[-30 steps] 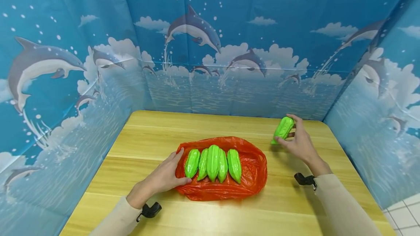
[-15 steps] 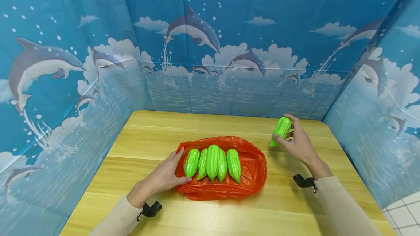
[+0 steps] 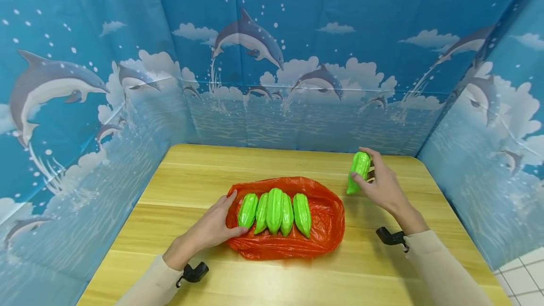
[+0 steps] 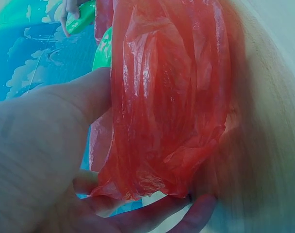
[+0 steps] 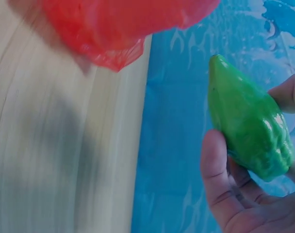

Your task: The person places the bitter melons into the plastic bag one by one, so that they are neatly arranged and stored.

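A red plastic bag (image 3: 325,223) lies spread wide on the wooden table, with several glossy green ribbed fruits (image 3: 274,211) side by side inside it. My left hand (image 3: 212,225) holds the bag's left edge, thumb and index finger spread along the rim. In the left wrist view, the thumb reaches behind the bag's wall and the other fingers lie under its edge. Right of the bag, above the table, my right hand (image 3: 380,185) grips another green ribbed fruit (image 3: 359,169) between thumb and fingers. The right wrist view shows this fruit (image 5: 247,116) tapering to a point, its blunt end bumpy.
The wooden table (image 3: 191,169) has a blue dolphin-printed curtain (image 3: 297,122) along its back and sides. Black camera mounts (image 3: 193,273) sit at both wrists. White floor tiles (image 3: 524,273) show at the lower right.
My right hand has moved left a little, toward the bag, carrying the green ribbed fruit, which now stands more upright. The left hand stays at the bag's edge.
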`<state>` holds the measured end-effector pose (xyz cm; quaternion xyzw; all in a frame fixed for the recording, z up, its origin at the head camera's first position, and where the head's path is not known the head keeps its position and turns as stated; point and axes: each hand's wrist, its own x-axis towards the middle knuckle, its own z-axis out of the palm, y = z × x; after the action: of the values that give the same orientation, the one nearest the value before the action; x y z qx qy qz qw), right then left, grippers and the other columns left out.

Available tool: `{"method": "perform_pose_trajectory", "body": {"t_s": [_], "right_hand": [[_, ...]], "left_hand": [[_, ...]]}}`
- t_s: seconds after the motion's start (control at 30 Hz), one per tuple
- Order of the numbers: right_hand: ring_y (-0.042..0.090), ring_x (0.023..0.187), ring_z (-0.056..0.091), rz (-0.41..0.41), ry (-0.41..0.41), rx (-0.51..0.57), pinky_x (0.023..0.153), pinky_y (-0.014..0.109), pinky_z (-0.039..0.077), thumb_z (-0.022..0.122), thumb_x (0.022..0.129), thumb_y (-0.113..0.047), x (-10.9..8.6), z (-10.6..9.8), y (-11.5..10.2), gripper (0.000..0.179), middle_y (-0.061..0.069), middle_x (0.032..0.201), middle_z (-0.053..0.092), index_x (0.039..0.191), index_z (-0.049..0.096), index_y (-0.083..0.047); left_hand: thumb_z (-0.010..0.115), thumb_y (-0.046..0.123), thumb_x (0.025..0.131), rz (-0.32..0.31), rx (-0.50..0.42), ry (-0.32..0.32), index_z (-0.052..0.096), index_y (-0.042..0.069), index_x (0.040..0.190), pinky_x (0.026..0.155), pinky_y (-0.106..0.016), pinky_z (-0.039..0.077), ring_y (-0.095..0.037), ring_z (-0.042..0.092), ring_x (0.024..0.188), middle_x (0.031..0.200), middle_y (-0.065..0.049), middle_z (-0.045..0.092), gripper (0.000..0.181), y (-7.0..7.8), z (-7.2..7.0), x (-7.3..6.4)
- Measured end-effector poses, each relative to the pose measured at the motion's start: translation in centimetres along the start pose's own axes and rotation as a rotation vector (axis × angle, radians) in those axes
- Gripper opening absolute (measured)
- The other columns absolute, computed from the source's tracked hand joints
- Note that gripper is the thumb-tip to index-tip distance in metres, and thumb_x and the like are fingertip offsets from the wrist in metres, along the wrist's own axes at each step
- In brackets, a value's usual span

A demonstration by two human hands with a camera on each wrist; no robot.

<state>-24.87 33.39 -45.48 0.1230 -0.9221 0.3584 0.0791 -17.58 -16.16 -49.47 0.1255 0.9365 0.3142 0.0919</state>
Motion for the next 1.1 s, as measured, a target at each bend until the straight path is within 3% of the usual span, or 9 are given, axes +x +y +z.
{"method": "perform_pose_trajectory", "body": {"t_s": [0.2, 0.47, 0.67, 1.0, 1.1], "right_hand": [[0.034, 0.102, 0.076, -0.020, -0.035, -0.017, 0.083, 0.044, 0.065, 0.071, 0.117, -0.033, -0.3, 0.0, -1.8, 0.085, 0.028, 0.137, 0.066, 0.186, 0.024, -0.017], [0.023, 0.092, 0.075, -0.060, -0.089, -0.017, 0.077, 0.037, 0.066, 0.074, 0.116, -0.031, -0.6, 0.6, -4.8, 0.086, 0.021, 0.134, 0.070, 0.186, 0.027, -0.019], [0.018, 0.088, 0.075, -0.090, -0.117, -0.022, 0.073, 0.031, 0.065, 0.077, 0.112, -0.029, -0.8, 1.7, -6.4, 0.086, 0.019, 0.135, 0.072, 0.185, 0.032, -0.017], [0.015, 0.083, 0.072, -0.105, -0.209, 0.007, 0.073, 0.032, 0.062, 0.078, 0.112, -0.029, -1.1, 4.4, -8.6, 0.085, 0.014, 0.134, 0.072, 0.183, 0.034, -0.013], [0.023, 0.092, 0.074, -0.121, -0.220, -0.019, 0.081, 0.042, 0.064, 0.078, 0.112, -0.029, -1.2, 5.3, -9.1, 0.085, 0.017, 0.154, 0.069, 0.183, 0.035, -0.015]], "left_hand": [[0.098, 0.045, 0.096, 0.015, -0.002, -0.012, 0.029, 0.000, 0.184, 0.136, -0.070, 0.043, -0.055, 0.044, 0.169, 0.184, -0.035, 0.038, 0.121, 0.0, -0.1, -0.2], [0.099, 0.045, 0.095, 0.021, 0.003, 0.006, 0.031, 0.001, 0.184, 0.135, -0.068, 0.046, -0.052, 0.050, 0.166, 0.182, -0.032, 0.043, 0.120, 0.1, -0.2, -0.2], [0.099, 0.045, 0.095, 0.019, 0.003, 0.004, 0.031, 0.001, 0.184, 0.134, -0.068, 0.047, -0.053, 0.050, 0.166, 0.182, -0.033, 0.043, 0.120, 0.2, -0.1, -0.2], [0.099, 0.046, 0.095, 0.027, 0.010, 0.001, 0.031, 0.001, 0.184, 0.134, -0.067, 0.047, -0.051, 0.052, 0.164, 0.182, -0.032, 0.044, 0.121, 0.2, -0.1, -0.2], [0.099, 0.046, 0.094, 0.031, 0.010, 0.004, 0.031, 0.001, 0.184, 0.133, -0.068, 0.048, -0.051, 0.052, 0.164, 0.181, -0.033, 0.044, 0.121, 0.3, -0.2, -0.2]]}}
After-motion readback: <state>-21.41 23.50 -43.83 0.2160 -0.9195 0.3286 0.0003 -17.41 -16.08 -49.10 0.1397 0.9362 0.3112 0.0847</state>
